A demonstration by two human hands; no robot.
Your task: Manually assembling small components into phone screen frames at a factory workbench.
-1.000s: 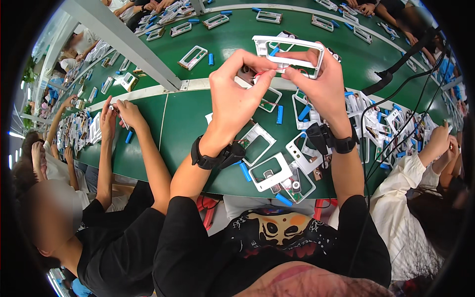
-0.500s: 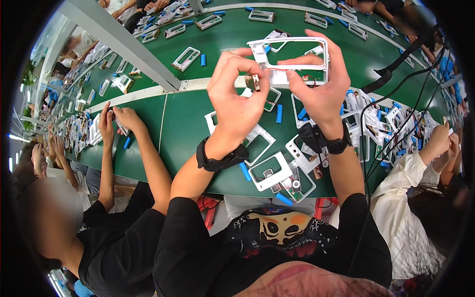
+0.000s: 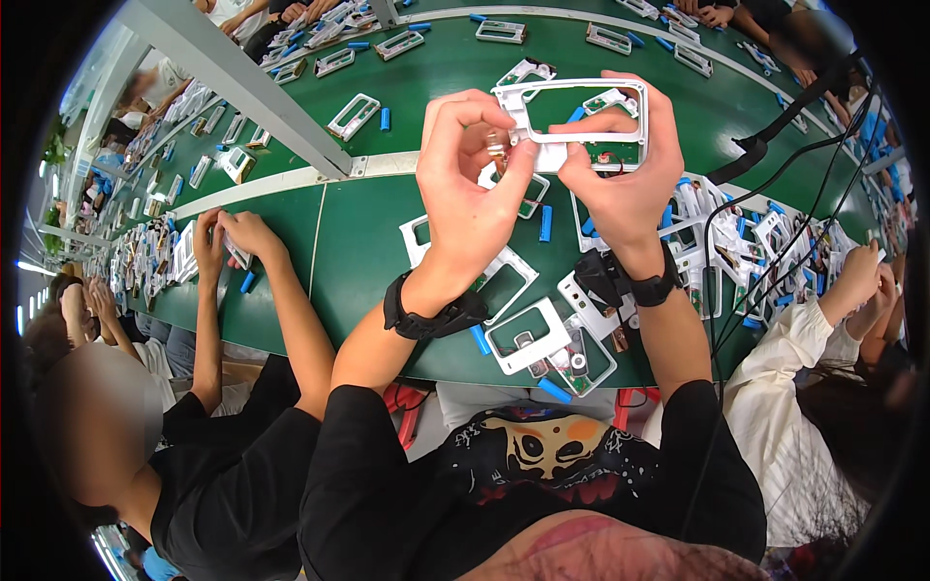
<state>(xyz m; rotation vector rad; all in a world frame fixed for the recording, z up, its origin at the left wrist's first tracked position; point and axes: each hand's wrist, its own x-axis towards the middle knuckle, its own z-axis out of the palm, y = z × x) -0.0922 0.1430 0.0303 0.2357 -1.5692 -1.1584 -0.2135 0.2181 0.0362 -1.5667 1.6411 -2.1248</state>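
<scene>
My right hand (image 3: pixel 630 189) is closed round the right end of a white plastic frame (image 3: pixel 642 111), a housing with a large rectangular opening. A circuit board with a small red part (image 3: pixel 604 158) shows at its lower edge, by my right thumb. My left hand (image 3: pixel 470 189) is curled at the frame's left end, its index finger and thumb touching the white plastic. Within its fingers sits a small copper-and-silver metal piece (image 3: pixel 497 144), partly hidden. Below the hands lie another white housing (image 3: pixel 528 336) and a blue cylindrical cell (image 3: pixel 546 224).
Heaped white housings and blue cells (image 3: pixel 765 237) lie on the green table at right, near black hanging cables (image 3: pixel 712 261). A grey metal post (image 3: pixel 242 82) rises at left. Co-workers sit on both sides, one co-worker's hands (image 3: pixel 228 237) at left. More housings line the far green belt (image 3: pixel 436 73).
My left hand has moved slightly right and up, bringing the small metal piece against the frame's left end. The frame has dropped a little. Housings on the far belt have shifted left.
</scene>
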